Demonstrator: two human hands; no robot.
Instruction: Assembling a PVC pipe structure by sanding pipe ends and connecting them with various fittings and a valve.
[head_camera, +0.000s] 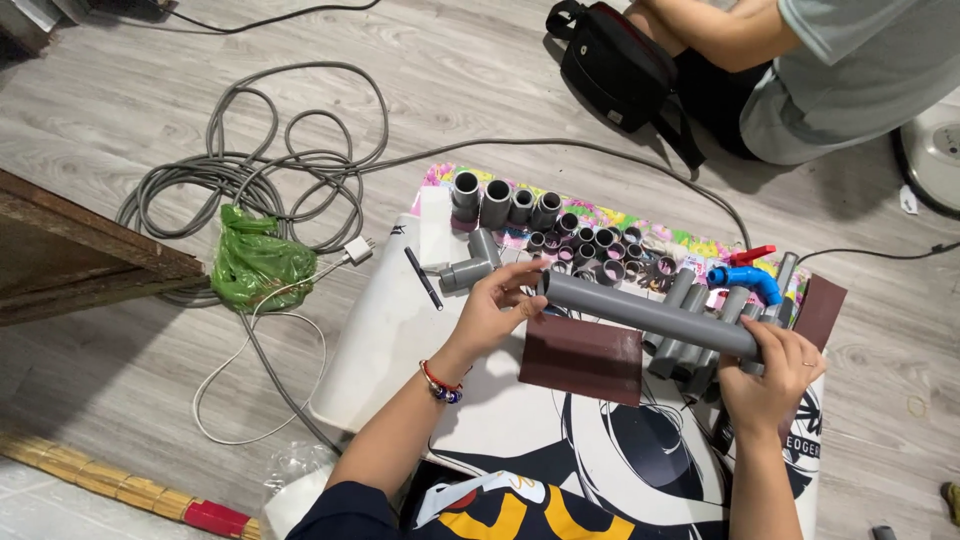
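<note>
I hold a long grey plastic pipe (650, 313) level above a white board (400, 330). My left hand (495, 308) pinches its open left end with the fingertips. My right hand (775, 372) wraps around its right end. Under the pipe lies a dark red-brown sheet of sandpaper (583, 360). A grey elbow fitting (470, 265) rests just left of my left hand, beside a black pen (423, 278).
Several grey pipe couplings (505, 205) and small rings (600, 250) lie at the board's far edge, with short pipes (685, 300), a blue elbow (750, 282) and a red-handled valve. A green bag (258, 262) and coiled grey cable (260, 160) lie left. Another person (800, 70) sits beyond, with a black bag (615, 65).
</note>
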